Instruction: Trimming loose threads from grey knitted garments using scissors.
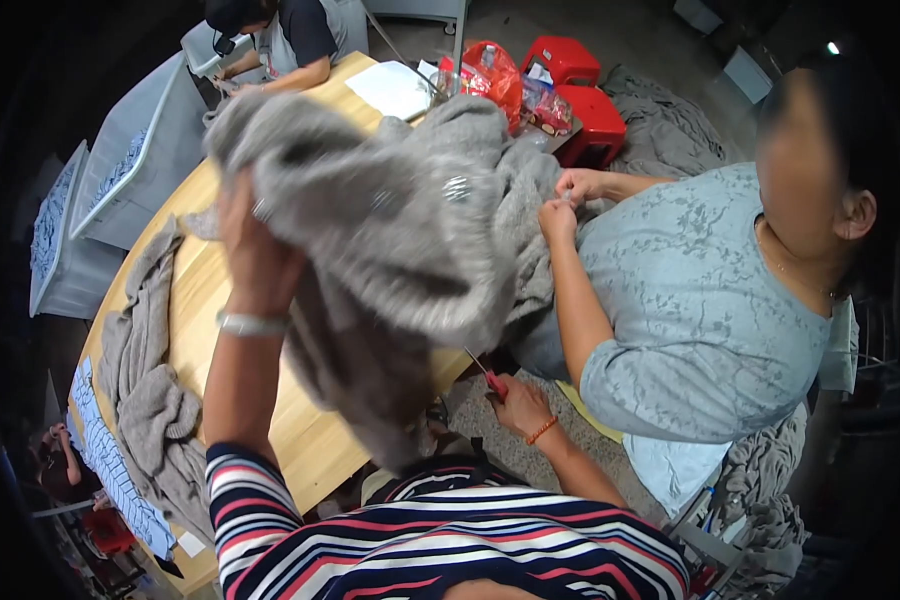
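Note:
A thick grey knitted garment [370,225] is held up over the table, bunched and partly blurred by motion. My left hand [257,250] grips its left side, the fingers mostly hidden behind the fabric. Lower down, to the right of the hanging cloth, my right hand [522,408] is closed round a red-handled tool [494,380] with a thin metal tip pointing up at the garment's lower edge. Whether the tip touches the knit I cannot tell. More grey knit [150,400] lies along the table's left side.
Close on my right, a person [690,280] handles grey knit with both hands. Another person [305,45] works at the table's far end. The wooden table [198,320] curves leftward past white bins [145,150]. Red stools [592,125] and a red bag [495,75] stand beyond.

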`<state>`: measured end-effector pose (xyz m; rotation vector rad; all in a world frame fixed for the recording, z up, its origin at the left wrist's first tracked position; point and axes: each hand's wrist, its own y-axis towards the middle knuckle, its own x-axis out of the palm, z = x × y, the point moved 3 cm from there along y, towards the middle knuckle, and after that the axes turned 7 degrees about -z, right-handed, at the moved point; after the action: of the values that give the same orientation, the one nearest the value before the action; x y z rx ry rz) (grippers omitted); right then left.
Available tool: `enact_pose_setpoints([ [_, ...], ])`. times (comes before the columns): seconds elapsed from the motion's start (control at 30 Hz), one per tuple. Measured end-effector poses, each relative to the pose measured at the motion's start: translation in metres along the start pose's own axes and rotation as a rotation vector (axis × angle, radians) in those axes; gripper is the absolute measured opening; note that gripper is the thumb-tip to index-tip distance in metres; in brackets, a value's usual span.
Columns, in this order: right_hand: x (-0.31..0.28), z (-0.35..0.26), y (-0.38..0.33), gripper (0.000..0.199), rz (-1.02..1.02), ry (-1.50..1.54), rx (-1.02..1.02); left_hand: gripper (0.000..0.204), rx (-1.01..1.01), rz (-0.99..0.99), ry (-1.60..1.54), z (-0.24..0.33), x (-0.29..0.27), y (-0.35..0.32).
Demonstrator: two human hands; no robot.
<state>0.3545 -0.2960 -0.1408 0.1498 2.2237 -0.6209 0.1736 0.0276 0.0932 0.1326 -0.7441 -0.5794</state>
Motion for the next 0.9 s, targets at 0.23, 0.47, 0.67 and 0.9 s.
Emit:
enact_pose_setpoints([
  [0.23, -0.007, 0.024, -0.030, 0.030, -0.012, 0.024, 0.258, 0.046, -0.026, -0.272, -0.084, -0.098, 0.103, 0.145],
  [0.47, 0.004, 0.014, -0.032, 0.031, -0.067, 0.015, 0.288, 0.073, 0.325, -0.201, 1.163, -0.227, -0.033, 0.156],
  [0.67, 0.028, 0.008, -0.027, 0.030, -0.127, 0.000, 0.313, 0.058, -0.376, 0.104, 1.841, -0.217, -0.277, 0.077],
  [0.9, 0.038, -0.039, 0.002, 0.033, -0.289, -0.061, 0.290, 0.059, -0.598, 0.023, 1.850, -0.142, -0.410, -0.027],
])
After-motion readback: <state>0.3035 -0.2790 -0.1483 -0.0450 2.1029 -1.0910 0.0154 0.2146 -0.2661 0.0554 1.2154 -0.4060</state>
